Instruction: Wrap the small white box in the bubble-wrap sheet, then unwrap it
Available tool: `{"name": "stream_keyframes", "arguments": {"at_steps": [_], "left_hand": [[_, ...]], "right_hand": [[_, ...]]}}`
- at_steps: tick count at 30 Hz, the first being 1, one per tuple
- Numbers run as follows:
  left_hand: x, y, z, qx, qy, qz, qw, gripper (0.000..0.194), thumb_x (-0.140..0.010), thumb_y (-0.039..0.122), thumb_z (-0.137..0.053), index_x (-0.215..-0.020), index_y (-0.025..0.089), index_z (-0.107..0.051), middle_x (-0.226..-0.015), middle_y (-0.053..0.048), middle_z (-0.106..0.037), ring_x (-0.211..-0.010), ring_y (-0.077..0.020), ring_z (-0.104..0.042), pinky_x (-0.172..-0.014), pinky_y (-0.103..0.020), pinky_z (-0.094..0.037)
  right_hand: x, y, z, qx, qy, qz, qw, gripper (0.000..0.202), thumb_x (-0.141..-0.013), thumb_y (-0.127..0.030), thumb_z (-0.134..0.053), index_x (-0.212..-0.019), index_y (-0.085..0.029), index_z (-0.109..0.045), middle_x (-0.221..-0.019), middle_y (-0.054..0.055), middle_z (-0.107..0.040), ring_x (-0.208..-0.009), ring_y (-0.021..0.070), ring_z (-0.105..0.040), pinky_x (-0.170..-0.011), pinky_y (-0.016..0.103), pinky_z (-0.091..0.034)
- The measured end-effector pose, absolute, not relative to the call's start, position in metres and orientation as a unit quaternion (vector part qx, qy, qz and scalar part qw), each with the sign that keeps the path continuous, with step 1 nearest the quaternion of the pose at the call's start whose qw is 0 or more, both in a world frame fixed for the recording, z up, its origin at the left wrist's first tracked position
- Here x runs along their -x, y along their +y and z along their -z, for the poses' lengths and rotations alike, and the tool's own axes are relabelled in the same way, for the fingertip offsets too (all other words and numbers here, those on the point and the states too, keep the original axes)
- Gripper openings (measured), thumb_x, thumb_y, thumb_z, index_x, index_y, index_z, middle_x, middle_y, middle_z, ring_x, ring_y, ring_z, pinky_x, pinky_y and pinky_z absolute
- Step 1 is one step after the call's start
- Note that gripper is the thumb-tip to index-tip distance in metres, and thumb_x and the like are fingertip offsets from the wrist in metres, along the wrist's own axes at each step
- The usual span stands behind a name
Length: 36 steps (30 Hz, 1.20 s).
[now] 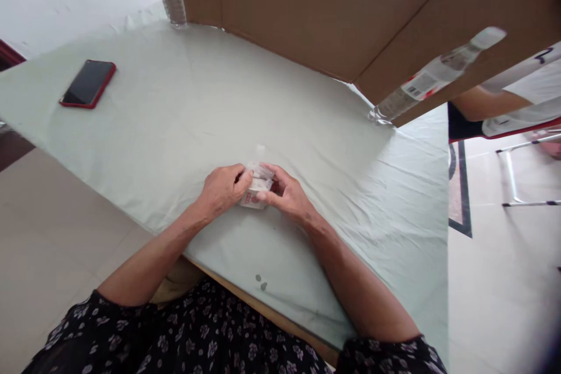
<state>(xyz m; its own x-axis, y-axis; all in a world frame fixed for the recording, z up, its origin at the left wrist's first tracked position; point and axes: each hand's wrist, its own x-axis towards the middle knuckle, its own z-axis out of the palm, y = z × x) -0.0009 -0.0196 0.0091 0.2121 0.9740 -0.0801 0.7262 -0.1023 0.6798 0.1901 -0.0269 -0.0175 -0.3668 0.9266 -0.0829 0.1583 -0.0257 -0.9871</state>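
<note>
A small white box with red print (pixel 253 198) rests on the pale green tablecloth (pixel 210 99), close to the table's near edge. Its top flap appears raised. My left hand (pixel 223 187) grips the box's left side, thumb at the opening. On the right side, my right hand (pixel 287 193) curls round the box with its thumb at the front. Something dark red shows between the box and my right fingers, too small to name. The inside of the box is not clear.
A phone in a red case (pixel 89 85) lies at the left. A large cardboard panel (pixel 307 11) stands across the back, with one plastic bottle (pixel 172 0) at its left and another bottle (pixel 432 82) at its right. A person's arm (pixel 491 104) shows beyond the panel.
</note>
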Motion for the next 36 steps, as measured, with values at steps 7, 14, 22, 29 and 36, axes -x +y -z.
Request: {"name": "stream_keyframes", "arguments": {"at_steps": [7,14,22,29,36], "left_hand": [[0.012,-0.021,-0.012,-0.646,0.476,-0.281,0.526,0.039,-0.083,0.041,-0.061,-0.112,0.016,-0.066,-0.094,-0.003,-0.069,-0.083,-0.0176,-0.06,-0.074,-0.027,-0.047],[0.013,-0.018,-0.011,-0.615,0.466,-0.288,0.567,0.037,-0.077,0.032,-0.07,-0.11,0.016,-0.067,-0.094,-0.002,-0.068,-0.077,-0.0144,-0.056,-0.069,-0.025,-0.045],[0.015,-0.019,-0.012,-0.587,0.462,-0.278,0.604,0.029,-0.078,0.028,-0.065,-0.104,0.016,-0.068,-0.085,0.001,-0.065,-0.074,-0.0136,-0.056,-0.066,-0.024,-0.042],[0.015,-0.018,-0.006,-0.557,0.449,-0.294,0.633,0.043,-0.073,0.028,-0.07,-0.114,0.016,-0.067,-0.096,-0.003,-0.068,-0.083,-0.0167,-0.061,-0.073,-0.027,-0.046],[0.018,-0.017,-0.009,-0.554,0.446,-0.279,0.645,0.045,-0.074,0.032,-0.073,-0.116,0.016,-0.066,-0.096,-0.002,-0.069,-0.082,-0.0168,-0.062,-0.07,-0.026,-0.046]], "right_hand": [[-0.195,-0.025,0.026,0.478,-0.605,-0.533,0.348,0.08,-0.076,-0.057,-0.078,-0.143,-0.023,-0.05,-0.111,0.008,-0.072,-0.087,0.0213,-0.068,-0.078,0.036,-0.056],[-0.191,-0.023,0.02,0.506,-0.588,-0.516,0.364,0.079,-0.08,-0.064,-0.07,-0.142,-0.02,-0.052,-0.121,0.011,-0.07,-0.105,0.0254,-0.068,-0.093,0.041,-0.054],[-0.183,-0.03,0.018,0.505,-0.62,-0.477,0.365,0.069,-0.087,-0.058,-0.065,-0.144,-0.021,-0.051,-0.129,0.014,-0.069,-0.109,0.0257,-0.068,-0.099,0.042,-0.052],[-0.177,-0.009,0.01,0.491,-0.513,-0.563,0.423,0.062,-0.079,-0.059,-0.073,-0.127,-0.021,-0.061,-0.111,0.01,-0.075,-0.101,0.0243,-0.07,-0.092,0.04,-0.054],[-0.166,0.027,-0.004,0.494,-0.455,-0.605,0.428,0.047,-0.064,-0.044,-0.085,-0.103,-0.02,-0.071,-0.086,0.002,-0.074,-0.08,0.0175,-0.067,-0.084,0.036,-0.054]]}}
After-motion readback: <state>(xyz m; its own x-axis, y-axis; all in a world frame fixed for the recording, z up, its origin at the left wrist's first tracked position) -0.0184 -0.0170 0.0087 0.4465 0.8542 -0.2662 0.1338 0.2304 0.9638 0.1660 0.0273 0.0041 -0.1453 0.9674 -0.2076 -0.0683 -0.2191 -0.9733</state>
